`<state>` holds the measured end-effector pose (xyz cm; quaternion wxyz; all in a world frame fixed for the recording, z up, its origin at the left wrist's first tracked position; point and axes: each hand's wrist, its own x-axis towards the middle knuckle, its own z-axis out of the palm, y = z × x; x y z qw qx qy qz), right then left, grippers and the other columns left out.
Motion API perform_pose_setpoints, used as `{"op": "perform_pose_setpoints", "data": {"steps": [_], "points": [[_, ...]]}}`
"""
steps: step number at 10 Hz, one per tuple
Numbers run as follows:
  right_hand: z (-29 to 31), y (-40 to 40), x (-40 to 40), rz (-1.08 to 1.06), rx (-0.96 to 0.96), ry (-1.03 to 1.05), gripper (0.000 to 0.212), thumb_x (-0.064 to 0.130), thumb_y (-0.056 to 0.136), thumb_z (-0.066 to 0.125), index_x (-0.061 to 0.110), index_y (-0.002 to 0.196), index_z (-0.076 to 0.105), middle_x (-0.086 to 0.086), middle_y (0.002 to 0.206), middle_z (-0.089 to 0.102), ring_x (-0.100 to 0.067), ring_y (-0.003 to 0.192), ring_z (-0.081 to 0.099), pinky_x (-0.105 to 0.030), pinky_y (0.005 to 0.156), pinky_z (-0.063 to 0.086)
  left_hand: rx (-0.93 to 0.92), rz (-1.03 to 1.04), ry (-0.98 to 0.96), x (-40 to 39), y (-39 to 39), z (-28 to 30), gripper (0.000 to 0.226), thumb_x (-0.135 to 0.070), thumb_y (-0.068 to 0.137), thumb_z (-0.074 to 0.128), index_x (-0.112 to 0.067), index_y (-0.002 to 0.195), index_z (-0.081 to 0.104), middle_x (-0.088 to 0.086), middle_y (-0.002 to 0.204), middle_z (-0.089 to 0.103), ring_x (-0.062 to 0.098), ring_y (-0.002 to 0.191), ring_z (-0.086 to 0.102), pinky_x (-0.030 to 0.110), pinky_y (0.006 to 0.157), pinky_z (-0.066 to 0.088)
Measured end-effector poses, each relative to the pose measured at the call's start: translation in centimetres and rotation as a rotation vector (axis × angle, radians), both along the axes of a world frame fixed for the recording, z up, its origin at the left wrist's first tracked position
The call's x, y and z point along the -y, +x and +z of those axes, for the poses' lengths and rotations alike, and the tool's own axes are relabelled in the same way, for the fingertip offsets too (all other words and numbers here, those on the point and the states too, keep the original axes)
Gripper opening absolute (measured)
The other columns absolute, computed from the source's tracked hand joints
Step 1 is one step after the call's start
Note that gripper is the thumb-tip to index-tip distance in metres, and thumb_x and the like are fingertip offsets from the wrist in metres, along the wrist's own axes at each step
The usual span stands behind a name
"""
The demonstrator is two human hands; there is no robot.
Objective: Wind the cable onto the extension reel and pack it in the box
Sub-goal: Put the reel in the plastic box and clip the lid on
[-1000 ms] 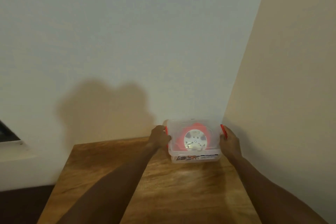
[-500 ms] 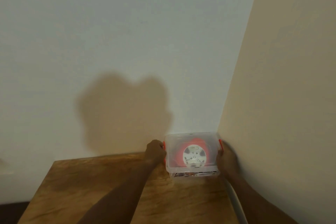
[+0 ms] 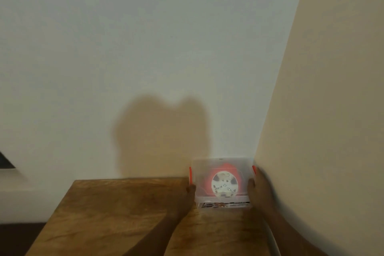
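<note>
Bare walls meet in a corner, and a wooden desk (image 3: 116, 214) fills it. At the far right end sits the clear box (image 3: 222, 183), lid on, reel (image 3: 224, 184) inside. It lies between the hands, long side across: left hand (image 3: 190, 190) touches one side, right hand (image 3: 258, 185) cups the other; blur hides the finger grip.

Dim, warm light from behind me throws a broad, soft-edged shadow (image 3: 164, 137) of my head and shoulders onto the pale wall (image 3: 145, 37). My right hand (image 3: 259, 187) smears with motion blur, and the box (image 3: 222, 183) lid glows hazily. The wide lens bends the corner line at right.
</note>
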<state>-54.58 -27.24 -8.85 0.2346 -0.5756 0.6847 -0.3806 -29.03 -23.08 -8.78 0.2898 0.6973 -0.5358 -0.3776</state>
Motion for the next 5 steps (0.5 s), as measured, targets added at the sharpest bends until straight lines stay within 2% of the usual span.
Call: {"op": "perform_pose_setpoints", "data": {"steps": [1, 2, 3, 4, 5], "points": [[-2.0, 0.6, -2.2, -0.011, -0.105, -0.138, 0.057, 0.010, 0.097, 0.054, 0.007, 0.151, 0.034, -0.014, 0.153, 0.038, -0.032, 0.141, 0.033, -0.048, 0.117, 0.028, 0.064, -0.017, 0.014, -3.8, 1.1, -1.4, 0.043, -0.050, 0.109, 0.038, -0.024, 0.129, 0.065, 0.003, 0.125, 0.072, 0.018, 0.111, 0.068, 0.038, 0.100, 0.054], [-4.1, 1.4, -3.8, -0.080, -0.270, -0.080, 0.062, 0.024, 0.095, 0.058, 0.004, 0.149, 0.035, -0.027, 0.154, 0.029, -0.044, 0.142, 0.028, -0.055, 0.112, 0.030, 0.163, -0.007, 0.050, -6.2, 3.5, -2.3, 0.052, -0.052, 0.107, 0.040, -0.020, 0.147, 0.052, 0.005, 0.145, 0.062, 0.024, 0.127, 0.061, 0.035, 0.108, 0.048], [-3.8, 2.3, -5.2, -0.040, -0.426, 0.095, 0.069, 0.045, 0.099, 0.043, 0.009, 0.155, 0.025, -0.022, 0.161, 0.014, -0.041, 0.147, 0.014, -0.056, 0.115, 0.024, 0.346, -0.122, 0.059, -7.0, 6.3, -0.9, 0.062, -0.046, 0.107, 0.047, -0.019, 0.161, 0.033, 0.007, 0.159, 0.049, 0.025, 0.143, 0.050, 0.031, 0.112, 0.040], [-1.9, 3.3, -6.7, 0.040, -0.568, 0.129, 0.074, 0.056, 0.097, 0.025, 0.016, 0.157, 0.016, -0.013, 0.165, 0.007, -0.035, 0.150, 0.003, -0.055, 0.118, 0.017, 0.601, -0.175, 0.014, -7.0, 9.3, 2.4, 0.060, -0.048, 0.107, 0.044, -0.014, 0.156, 0.039, 0.011, 0.159, 0.047, 0.027, 0.145, 0.045, 0.034, 0.115, 0.036], [2.7, 5.0, -8.0, 0.034, -0.530, -0.057, 0.091, 0.068, 0.090, 0.007, 0.008, 0.152, 0.033, -0.017, 0.160, 0.024, -0.039, 0.148, 0.018, -0.059, 0.113, 0.026, 0.652, -0.118, -0.132, -6.5, 12.6, 7.6, 0.066, -0.044, 0.107, 0.046, -0.011, 0.162, 0.028, 0.009, 0.167, 0.035, 0.023, 0.153, 0.035, 0.033, 0.121, 0.031]]}}
